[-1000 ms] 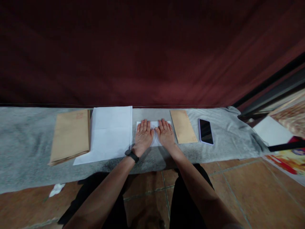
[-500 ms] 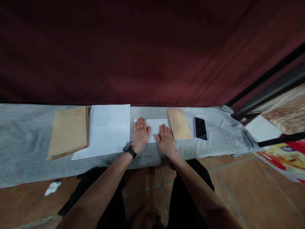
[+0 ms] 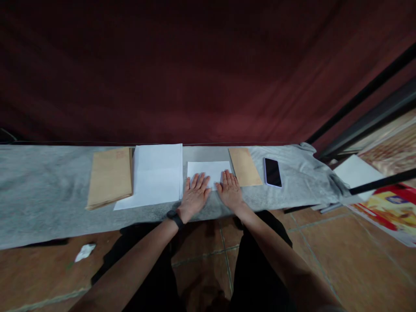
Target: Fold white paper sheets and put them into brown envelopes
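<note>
A folded white sheet of paper (image 3: 208, 167) lies flat on the grey cloth, its long side running left to right. My left hand (image 3: 195, 193) rests palm down on its lower left part, fingers stretched out. Flat against the lower right part is my right hand (image 3: 230, 189), fingers extended and the thumb pointing toward the left hand. Just right of it lies a single brown envelope (image 3: 247, 168). To the left is a stack of larger white paper sheets (image 3: 158, 173), and beyond that a pile of brown envelopes (image 3: 109, 178).
A phone (image 3: 272, 172) with a dark screen lies to the right on the grey cloth (image 3: 48, 190) covering the narrow bench. Behind hangs a dark red curtain (image 3: 195, 78). A crumpled white tissue (image 3: 85, 252) is on the tiled floor. Black bars (image 3: 383, 183) and a printed box (image 3: 396, 208) stand at right.
My left hand has slid down toward the near edge of the folded paper, uncovering more of its top. The right hand stays on the paper. The view has shifted slightly.
</note>
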{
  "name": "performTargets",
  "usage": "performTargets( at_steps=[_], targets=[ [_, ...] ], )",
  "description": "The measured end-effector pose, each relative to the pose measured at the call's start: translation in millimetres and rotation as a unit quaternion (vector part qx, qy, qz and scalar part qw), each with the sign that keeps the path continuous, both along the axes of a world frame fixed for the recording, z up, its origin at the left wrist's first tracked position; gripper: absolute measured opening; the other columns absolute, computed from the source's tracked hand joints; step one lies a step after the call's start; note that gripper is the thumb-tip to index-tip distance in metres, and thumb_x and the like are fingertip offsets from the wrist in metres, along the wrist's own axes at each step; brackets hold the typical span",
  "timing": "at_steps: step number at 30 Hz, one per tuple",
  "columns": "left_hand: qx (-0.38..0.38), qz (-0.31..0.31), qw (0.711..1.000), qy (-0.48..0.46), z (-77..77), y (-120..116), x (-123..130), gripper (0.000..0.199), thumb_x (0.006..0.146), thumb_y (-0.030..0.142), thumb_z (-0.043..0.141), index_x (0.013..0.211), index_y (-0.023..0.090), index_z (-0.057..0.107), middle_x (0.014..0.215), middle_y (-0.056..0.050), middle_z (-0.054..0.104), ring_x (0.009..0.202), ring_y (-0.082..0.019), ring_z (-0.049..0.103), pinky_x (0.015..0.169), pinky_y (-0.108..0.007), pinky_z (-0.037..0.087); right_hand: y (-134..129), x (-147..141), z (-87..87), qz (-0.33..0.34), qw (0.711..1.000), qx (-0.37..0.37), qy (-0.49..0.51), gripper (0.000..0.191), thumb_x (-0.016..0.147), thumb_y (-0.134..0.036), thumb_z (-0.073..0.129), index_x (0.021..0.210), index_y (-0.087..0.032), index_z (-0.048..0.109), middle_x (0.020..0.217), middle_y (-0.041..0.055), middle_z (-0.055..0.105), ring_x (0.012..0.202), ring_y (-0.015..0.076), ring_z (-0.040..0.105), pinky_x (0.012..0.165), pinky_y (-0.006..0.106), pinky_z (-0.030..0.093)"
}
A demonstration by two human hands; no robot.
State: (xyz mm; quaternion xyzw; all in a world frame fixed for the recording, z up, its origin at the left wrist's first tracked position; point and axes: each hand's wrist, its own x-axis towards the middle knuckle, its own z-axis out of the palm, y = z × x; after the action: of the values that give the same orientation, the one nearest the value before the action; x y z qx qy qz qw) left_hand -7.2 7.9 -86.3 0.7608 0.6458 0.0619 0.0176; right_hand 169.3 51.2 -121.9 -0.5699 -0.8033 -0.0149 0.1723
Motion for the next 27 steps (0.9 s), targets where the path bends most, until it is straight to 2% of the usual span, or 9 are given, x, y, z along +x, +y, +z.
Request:
performTargets(
  at_steps=[4, 7, 10, 12, 14, 17, 21, 24, 27],
  targets=[
    [-0.049, -0.008, 0.999, 0.016, 8.0, -18, 6, 0.061, 0.104, 0.047, 0.031, 0.158, 0.020, 0.033, 0.168, -0.011, 0.024, 0.156, -0.030, 0.018, 0.125, -0.057, 0.013, -5, 5, 1.7, -0.005, 1.000, -0.010, -0.008, 0.063, 0.106, -0.041, 0.036, 0.153, 0.000, 0.037, 0.159, 0.0232, 0.037, 0.147, 0.0330, 0.039, 0.120, 0.051, 0.031],
    [-0.083, -0.008, 0.996, 0.028, 17.5, -26, 16, 0.066, 0.102, 0.049, 0.036, 0.158, 0.013, 0.032, 0.166, -0.019, 0.024, 0.155, -0.036, 0.020, 0.121, -0.063, 0.018, -14, 7, 10.6, -0.009, 1.000, -0.022, -0.016, 0.058, 0.105, -0.035, 0.037, 0.150, 0.001, 0.043, 0.157, 0.0236, 0.040, 0.145, 0.0332, 0.042, 0.120, 0.051, 0.030],
    [-0.118, 0.001, 0.993, 0.033, 26.2, -27, 25, 0.064, 0.100, 0.041, 0.041, 0.154, 0.008, 0.038, 0.162, -0.026, 0.029, 0.152, -0.042, 0.026, 0.115, -0.068, 0.028, -21, 4, 22.0, 0.029, 0.999, -0.042, -0.010, 0.056, 0.106, -0.033, 0.032, 0.151, -0.003, 0.043, 0.159, 0.0198, 0.039, 0.149, 0.0292, 0.037, 0.122, 0.048, 0.030],
    [-0.119, -0.017, 0.992, 0.022, 27.3, -25, 27, 0.057, 0.099, 0.033, 0.040, 0.152, 0.009, 0.044, 0.162, -0.025, 0.033, 0.150, -0.042, 0.030, 0.114, -0.066, 0.032, -25, -2, 25.9, 0.072, 0.995, -0.064, 0.003, 0.056, 0.108, -0.034, 0.025, 0.154, -0.007, 0.040, 0.161, 0.0153, 0.036, 0.152, 0.0242, 0.032, 0.123, 0.044, 0.030],
    [-0.095, -0.050, 0.994, 0.002, 22.9, -21, 25, 0.055, 0.099, 0.025, 0.036, 0.153, 0.014, 0.044, 0.163, -0.018, 0.034, 0.151, -0.036, 0.030, 0.118, -0.060, 0.029, -28, -6, 25.4, 0.104, 0.991, -0.084, 0.012, 0.057, 0.109, -0.036, 0.019, 0.155, -0.009, 0.038, 0.162, 0.0120, 0.036, 0.153, 0.0205, 0.031, 0.124, 0.041, 0.029],
    [-0.052, -0.069, 0.996, -0.017, 10.0, -17, 21, 0.057, 0.100, 0.023, 0.029, 0.157, 0.015, 0.036, 0.165, -0.012, 0.032, 0.154, -0.027, 0.025, 0.125, -0.053, 0.021, -32, -8, 19.7, 0.108, 0.990, -0.088, 0.016, 0.058, 0.109, -0.040, 0.019, 0.156, -0.011, 0.037, 0.162, 0.0110, 0.036, 0.153, 0.0201, 0.030, 0.126, 0.042, 0.025],
    [-0.040, -0.061, 0.997, -0.016, -3.2, -15, 12, 0.059, 0.102, 0.030, 0.027, 0.158, 0.012, 0.033, 0.166, -0.011, 0.029, 0.155, -0.024, 0.022, 0.126, -0.049, 0.018, -38, -3, 14.6, 0.085, 0.994, -0.063, 0.008, 0.060, 0.108, -0.045, 0.027, 0.156, -0.010, 0.037, 0.162, 0.0130, 0.035, 0.153, 0.0224, 0.030, 0.126, 0.043, 0.026],
    [-0.022, -0.052, 0.998, -0.019, -5.6, -15, 5, 0.060, 0.102, 0.033, 0.029, 0.157, 0.009, 0.032, 0.166, -0.014, 0.029, 0.155, -0.024, 0.023, 0.126, -0.044, 0.021, -42, 6, 13.6, 0.074, 0.997, -0.037, 0.000, 0.063, 0.107, -0.047, 0.032, 0.156, -0.008, 0.035, 0.162, 0.0160, 0.034, 0.152, 0.0250, 0.031, 0.124, 0.044, 0.029],
    [-0.002, -0.014, 1.000, -0.020, -5.1, -19, 1, 0.062, 0.102, 0.036, 0.032, 0.156, 0.005, 0.033, 0.165, -0.018, 0.030, 0.155, -0.025, 0.023, 0.126, -0.042, 0.022, -47, 18, 12.2, 0.061, 0.998, -0.017, 0.002, 0.065, 0.106, -0.046, 0.037, 0.156, -0.005, 0.034, 0.161, 0.0192, 0.035, 0.151, 0.0277, 0.033, 0.122, 0.046, 0.032]
  ],
)
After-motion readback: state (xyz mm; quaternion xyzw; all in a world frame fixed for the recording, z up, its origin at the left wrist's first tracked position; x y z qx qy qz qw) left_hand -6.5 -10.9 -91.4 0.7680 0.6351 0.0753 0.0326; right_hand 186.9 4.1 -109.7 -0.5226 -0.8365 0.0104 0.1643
